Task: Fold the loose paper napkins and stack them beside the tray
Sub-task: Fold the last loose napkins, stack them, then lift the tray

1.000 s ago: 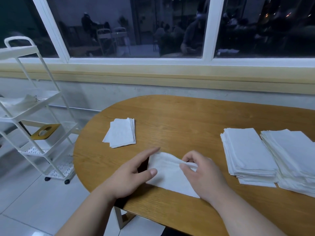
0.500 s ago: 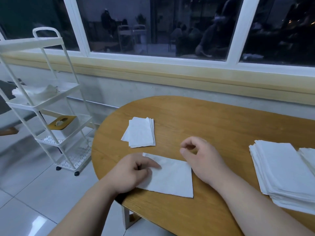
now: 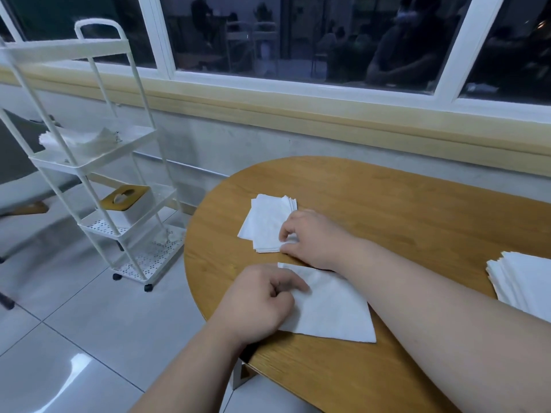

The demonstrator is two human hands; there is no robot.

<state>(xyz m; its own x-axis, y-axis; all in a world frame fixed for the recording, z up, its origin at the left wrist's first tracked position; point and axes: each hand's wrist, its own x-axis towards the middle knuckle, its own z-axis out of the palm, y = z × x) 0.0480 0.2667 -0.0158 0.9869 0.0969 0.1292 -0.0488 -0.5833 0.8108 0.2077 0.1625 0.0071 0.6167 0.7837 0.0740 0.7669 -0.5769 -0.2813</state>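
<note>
On the worktop (image 3: pixel 387 204), my left hand (image 3: pixel 256 305) curls its fingers (image 3: pixel 293 284) on a napkin (image 3: pixel 331 314), hold unclear, while my right hand (image 3: pixel 310 236) pinches the folded stack (image 3: pixel 265 222).

Your round-ended wooden bench (image 3: pixel 417 210) carries a small folded stack (image 3: pixel 265 225) near its left end, one napkin (image 3: pixel 331 311) flat by your edge, and a thicker pile (image 3: pixel 524 284) well apart at the right.

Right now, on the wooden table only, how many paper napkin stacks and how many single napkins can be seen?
Small stack of folded napkins: 1
Large napkin stack at the right edge: 1
Single napkin: 1
Total: 3
</note>
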